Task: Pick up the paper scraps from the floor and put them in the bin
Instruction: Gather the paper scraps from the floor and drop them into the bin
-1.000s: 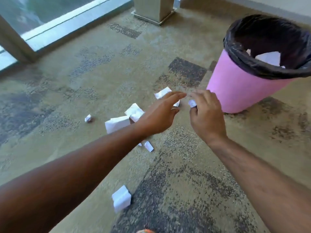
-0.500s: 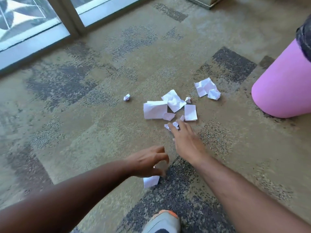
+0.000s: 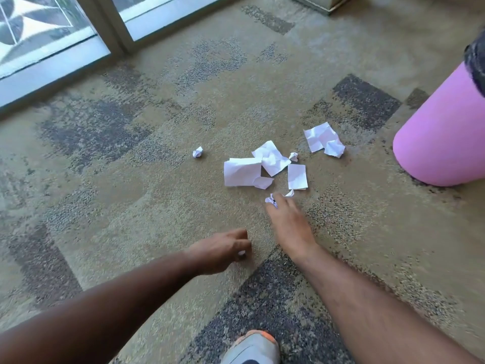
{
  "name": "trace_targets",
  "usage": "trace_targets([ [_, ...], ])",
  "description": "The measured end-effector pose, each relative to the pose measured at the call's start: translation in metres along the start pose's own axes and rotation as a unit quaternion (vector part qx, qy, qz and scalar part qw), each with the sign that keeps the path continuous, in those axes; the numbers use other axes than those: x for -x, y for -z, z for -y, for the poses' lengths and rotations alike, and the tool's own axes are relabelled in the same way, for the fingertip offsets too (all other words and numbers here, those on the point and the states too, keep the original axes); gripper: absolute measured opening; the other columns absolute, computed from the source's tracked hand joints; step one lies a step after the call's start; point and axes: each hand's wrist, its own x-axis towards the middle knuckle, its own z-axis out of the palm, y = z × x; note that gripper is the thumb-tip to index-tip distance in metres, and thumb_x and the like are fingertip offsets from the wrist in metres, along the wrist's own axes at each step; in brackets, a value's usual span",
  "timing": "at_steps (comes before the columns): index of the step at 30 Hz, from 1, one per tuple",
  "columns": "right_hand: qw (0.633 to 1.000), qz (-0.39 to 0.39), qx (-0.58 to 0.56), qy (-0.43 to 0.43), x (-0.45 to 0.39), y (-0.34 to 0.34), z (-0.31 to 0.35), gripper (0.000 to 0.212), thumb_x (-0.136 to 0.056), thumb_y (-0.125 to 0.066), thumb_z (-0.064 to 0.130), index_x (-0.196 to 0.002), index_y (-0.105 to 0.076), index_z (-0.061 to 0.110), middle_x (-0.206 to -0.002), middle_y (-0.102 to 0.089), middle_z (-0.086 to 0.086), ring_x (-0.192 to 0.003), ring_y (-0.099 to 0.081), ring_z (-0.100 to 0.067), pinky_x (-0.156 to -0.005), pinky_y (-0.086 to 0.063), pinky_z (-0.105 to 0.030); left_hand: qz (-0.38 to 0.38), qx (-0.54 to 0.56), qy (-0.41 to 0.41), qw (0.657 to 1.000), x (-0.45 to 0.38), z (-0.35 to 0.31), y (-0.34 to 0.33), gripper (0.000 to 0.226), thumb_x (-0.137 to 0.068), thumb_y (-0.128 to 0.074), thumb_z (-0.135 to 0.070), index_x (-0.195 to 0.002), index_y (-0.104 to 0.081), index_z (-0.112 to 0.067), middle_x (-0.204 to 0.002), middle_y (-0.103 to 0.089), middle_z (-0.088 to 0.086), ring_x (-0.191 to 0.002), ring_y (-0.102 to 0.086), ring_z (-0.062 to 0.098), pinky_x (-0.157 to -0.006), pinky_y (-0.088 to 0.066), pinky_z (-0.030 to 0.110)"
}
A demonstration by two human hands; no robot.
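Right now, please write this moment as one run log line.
left hand: closed on small scrap | right hand: fingertips on crumpled scrap | pink bin: right, apart

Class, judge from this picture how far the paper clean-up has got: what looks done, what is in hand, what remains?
Done: nothing can be confirmed, since the pink bin shows only its side. In hand: the left hand is curled around a small white scrap; the right hand reaches a crumpled bit. Left: the flat sheets and small balls on the carpet.
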Motion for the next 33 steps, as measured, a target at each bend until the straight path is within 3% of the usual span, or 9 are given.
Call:
trace_targets([
  [2, 1.000, -0.008, -0.026, -0.013, 0.000, -0.003, -0.003, 0.044, -0.094, -0.059, 0.005, -0.137, -0.052, 0.011, -0.151, -0.041, -0.011, -0.128, -0.048, -0.029, -0.099, -0.049, -0.038, -0.078, -0.005, 0.037, 0.996, -0.013, 0.002, 0.014, 0.021, -0.094, -0.065, -0.013, -0.114, -0.060, -0.018, -0.125, -0.048, -0.001, -0.088, -0.057, 0.006, -0.076, -0.056, 0.022],
  [5, 0.992, -0.008, -0.112, -0.055, -0.002, -0.004, -0.007, 0.049, -0.104, -0.040, 0.030, -0.151, -0.029, 0.021, -0.154, -0.039, -0.004, -0.125, -0.052, -0.030, -0.093, -0.047, -0.044, -0.183, 0.001, 0.100, 0.978, -0.037, 0.003, 0.046, 0.037, -0.088, -0.073, -0.011, -0.119, -0.055, -0.019, -0.151, -0.028, 0.004, -0.093, -0.064, 0.017, -0.079, -0.059, 0.036],
  [8, 0.992, -0.028, -0.110, -0.058, -0.007, -0.003, -0.009, 0.058, -0.100, -0.037, 0.044, -0.154, -0.015, 0.036, -0.140, -0.049, -0.001, -0.101, -0.063, -0.024, -0.079, -0.052, -0.043, -0.204, 0.001, 0.144, 0.968, -0.062, 0.012, 0.071, 0.045, -0.084, -0.076, -0.007, -0.120, -0.053, -0.020, -0.165, -0.002, 0.007, -0.103, -0.067, 0.029, -0.084, -0.057, 0.044],
  [11, 0.992, 0.020, -0.096, -0.079, -0.011, 0.000, -0.009, 0.038, -0.099, -0.052, 0.022, -0.137, -0.045, 0.017, -0.137, -0.048, -0.008, -0.112, -0.058, -0.026, -0.083, -0.052, -0.040, -0.181, 0.021, 0.168, 0.969, -0.083, 0.021, 0.085, 0.051, -0.082, -0.078, -0.004, -0.124, -0.055, -0.022, -0.166, 0.009, 0.011, -0.119, -0.061, 0.039, -0.093, -0.054, 0.045],
  [15, 0.997, -0.002, -0.064, -0.051, -0.009, -0.004, -0.012, 0.023, -0.089, -0.064, -0.001, -0.108, -0.061, 0.011, -0.127, -0.052, -0.010, -0.122, -0.050, -0.026, -0.097, -0.052, -0.038, -0.111, 0.001, 0.175, 0.978, -0.104, 0.022, 0.081, 0.060, -0.086, -0.073, -0.007, -0.136, -0.052, -0.033, -0.164, -0.003, 0.016, -0.127, -0.055, 0.040, -0.100, -0.046, 0.038],
  [19, 0.996, -0.020, -0.074, -0.048, -0.007, -0.012, -0.020, 0.018, -0.088, -0.064, 0.000, -0.102, -0.061, 0.012, -0.113, -0.053, -0.005, -0.107, -0.053, -0.024, -0.081, -0.055, -0.039, -0.096, -0.020, 0.172, 0.980, -0.119, 0.022, 0.064, 0.059, -0.087, -0.070, -0.013, -0.138, -0.052, -0.037, -0.147, -0.033, 0.014, -0.116, -0.060, 0.038, -0.100, -0.049, 0.043],
  [23, 0.987, -0.046, -0.123, -0.097, -0.003, -0.008, -0.029, 0.008, -0.098, -0.050, 0.011, -0.105, -0.047, 0.012, -0.112, -0.044, -0.004, -0.086, -0.055, -0.025, -0.061, -0.047, -0.037, -0.141, -0.028, 0.178, 0.973, -0.126, 0.018, 0.062, 0.044, -0.086, -0.071, -0.019, -0.127, -0.061, -0.033, -0.129, -0.047, 0.004, -0.108, -0.063, 0.028, -0.086, -0.049, 0.032],
  [27, 0.961, -0.099, -0.161, -0.202, -0.004, -0.004, -0.034, 0.020, -0.099, -0.054, 0.008, -0.118, -0.049, 0.006, -0.124, -0.039, -0.006, -0.080, -0.058, -0.015, -0.050, -0.054, -0.030, -0.178, -0.001, 0.160, 0.971, -0.130, 0.019, 0.057, 0.022, -0.092, -0.064, -0.007, -0.112, -0.069, -0.016, -0.120, -0.049, 0.008, -0.097, -0.062, 0.024, -0.078, -0.037, 0.020],
  [33, 0.947, -0.106, -0.158, -0.259, -0.005, -0.003, -0.035, 0.012, -0.092, -0.068, 0.008, -0.102, -0.062, 0.012, -0.113, -0.048, -0.005, -0.085, -0.050, -0.012, -0.064, -0.056, -0.025, -0.202, 0.011, 0.154, 0.967, -0.133, 0.017, 0.057, 0.007, -0.093, -0.063, -0.008, -0.088, -0.064, -0.011, -0.102, -0.049, 0.005, -0.072, -0.053, 0.025, -0.064, -0.039, 0.034],
])
